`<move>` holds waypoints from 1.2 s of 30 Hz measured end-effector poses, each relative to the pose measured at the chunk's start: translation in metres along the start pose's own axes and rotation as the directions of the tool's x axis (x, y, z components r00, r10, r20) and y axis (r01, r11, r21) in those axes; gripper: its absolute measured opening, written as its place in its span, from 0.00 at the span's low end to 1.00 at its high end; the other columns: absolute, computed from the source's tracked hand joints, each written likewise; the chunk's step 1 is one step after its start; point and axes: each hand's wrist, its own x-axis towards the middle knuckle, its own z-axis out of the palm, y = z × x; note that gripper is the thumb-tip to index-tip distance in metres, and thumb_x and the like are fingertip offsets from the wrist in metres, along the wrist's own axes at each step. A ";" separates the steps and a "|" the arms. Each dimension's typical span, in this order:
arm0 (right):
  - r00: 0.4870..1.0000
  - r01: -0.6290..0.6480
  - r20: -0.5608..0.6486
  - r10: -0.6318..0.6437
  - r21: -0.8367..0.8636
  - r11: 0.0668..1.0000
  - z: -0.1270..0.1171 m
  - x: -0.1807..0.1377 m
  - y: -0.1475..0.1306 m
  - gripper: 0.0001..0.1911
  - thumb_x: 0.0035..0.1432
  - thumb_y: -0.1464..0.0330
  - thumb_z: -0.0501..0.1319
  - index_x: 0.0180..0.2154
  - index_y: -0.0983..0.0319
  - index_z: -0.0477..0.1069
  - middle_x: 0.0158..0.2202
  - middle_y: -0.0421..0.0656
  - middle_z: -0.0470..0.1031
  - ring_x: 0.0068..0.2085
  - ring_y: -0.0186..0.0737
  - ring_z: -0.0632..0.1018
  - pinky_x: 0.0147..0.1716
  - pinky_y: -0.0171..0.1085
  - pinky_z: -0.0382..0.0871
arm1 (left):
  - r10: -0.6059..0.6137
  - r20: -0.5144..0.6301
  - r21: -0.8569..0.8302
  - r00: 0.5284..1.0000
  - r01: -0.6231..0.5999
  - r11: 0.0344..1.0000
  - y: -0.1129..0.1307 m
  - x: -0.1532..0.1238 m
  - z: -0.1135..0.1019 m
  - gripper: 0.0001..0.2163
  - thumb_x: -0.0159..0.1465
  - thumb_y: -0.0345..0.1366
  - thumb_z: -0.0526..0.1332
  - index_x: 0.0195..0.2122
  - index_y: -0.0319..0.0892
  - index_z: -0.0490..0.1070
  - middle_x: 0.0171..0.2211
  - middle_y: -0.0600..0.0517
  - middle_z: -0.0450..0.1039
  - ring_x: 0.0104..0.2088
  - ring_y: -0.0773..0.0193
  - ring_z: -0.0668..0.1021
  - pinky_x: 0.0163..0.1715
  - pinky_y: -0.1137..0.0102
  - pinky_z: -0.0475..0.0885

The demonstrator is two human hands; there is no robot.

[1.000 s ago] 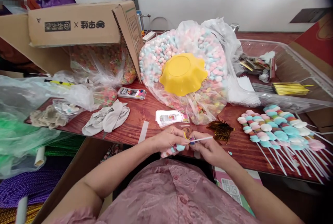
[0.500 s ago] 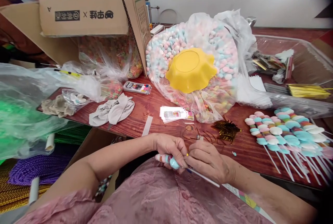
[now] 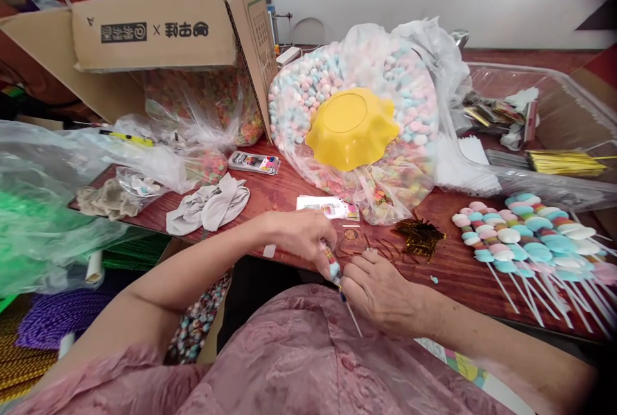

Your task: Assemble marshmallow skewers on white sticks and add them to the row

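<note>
In front of my chest, my left hand (image 3: 308, 238) is closed around a candy skewer (image 3: 331, 264), which shows pastel and reddish pieces threaded on a thin white stick (image 3: 355, 322). My right hand (image 3: 378, 290) is closed beside the lower end of the candies, its fingers pinched at the stick. A small dark blue bit (image 3: 342, 295) shows there, and what those fingers grip is hidden. Just beyond my hands, brown twist ties (image 3: 380, 245) and a gold tinsel bundle (image 3: 418, 237) lie on the table. Printed cards (image 3: 328, 207) lie behind my left hand.
Finished skewers (image 3: 535, 235) are piled at right. A yellow bowl (image 3: 351, 129) rests upside down on a large bag of marshmallows (image 3: 299, 78). An open cardboard box (image 3: 159, 29) stands at left, grey cloth (image 3: 212, 206) before it. A clear plastic bin (image 3: 554, 78) sits at back right.
My left hand has moved up and away from my body, and the skewer has swung from nearly sideways to steeper. My right hand stays near the stick, slightly shifted left.
</note>
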 end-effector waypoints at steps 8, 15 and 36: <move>0.616 -0.465 -0.091 0.783 0.760 0.455 -0.017 0.011 0.033 0.14 0.62 0.64 0.55 0.25 0.60 0.62 0.21 0.36 0.62 0.24 0.32 0.64 0.23 0.32 0.59 | 0.377 -0.226 0.413 0.898 -0.262 0.872 0.016 -0.014 0.068 0.11 0.65 0.31 0.54 0.29 0.42 0.75 0.32 0.45 0.75 0.36 0.57 0.73 0.40 0.62 0.68; 0.664 -0.314 0.084 0.743 0.933 0.176 0.003 0.025 -0.003 0.15 0.59 0.58 0.59 0.27 0.61 0.65 0.20 0.35 0.62 0.21 0.30 0.60 0.20 0.31 0.56 | -0.012 -0.642 -0.241 0.767 -0.186 0.953 -0.021 0.007 0.061 0.13 0.68 0.38 0.55 0.38 0.42 0.79 0.39 0.46 0.76 0.43 0.58 0.76 0.50 0.62 0.70; 0.446 -0.078 0.191 0.875 0.982 -0.175 0.025 0.028 0.011 0.15 0.49 0.61 0.67 0.23 0.61 0.64 0.19 0.35 0.61 0.21 0.29 0.60 0.20 0.31 0.53 | 0.102 -0.741 0.009 0.664 -0.143 0.990 -0.024 -0.004 0.085 0.11 0.64 0.33 0.60 0.46 0.42 0.77 0.38 0.45 0.75 0.40 0.61 0.76 0.43 0.65 0.73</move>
